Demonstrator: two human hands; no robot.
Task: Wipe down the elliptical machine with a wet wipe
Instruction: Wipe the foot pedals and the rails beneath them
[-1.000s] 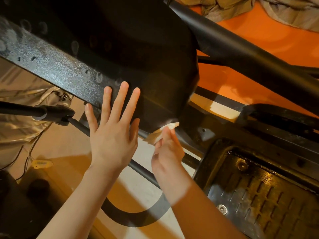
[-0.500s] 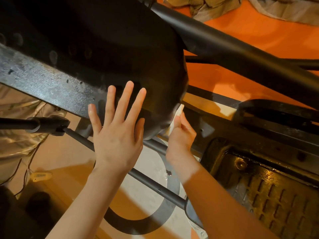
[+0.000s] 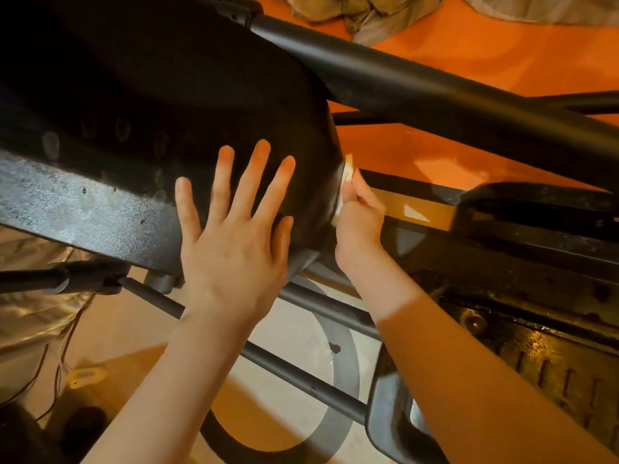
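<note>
The elliptical's black rounded housing (image 3: 174, 105) fills the upper left of the head view. My left hand (image 3: 234, 236) lies flat on its near face, fingers spread and straight. My right hand (image 3: 360, 216) presses a folded white wet wipe (image 3: 346, 177) against the housing's right edge; the fingers curl round the wipe and hide most of it. A thick black frame tube (image 3: 435, 92) runs diagonally above my right hand. A black ribbed foot pedal (image 3: 549, 366) sits at the lower right, partly behind my right forearm.
A dusty grey flat bar (image 3: 77, 212) crosses the left side under the housing. Thin black rods (image 3: 301, 373) pass beneath my forearms. Orange floor matting (image 3: 469, 55) lies beyond the machine, with crumpled cloth (image 3: 361, 11) at the top. Cables (image 3: 57, 363) trail at the lower left.
My right hand has carried the wipe up along the housing's curved right edge, from its underside to its side. My left hand stays flat on the housing.
</note>
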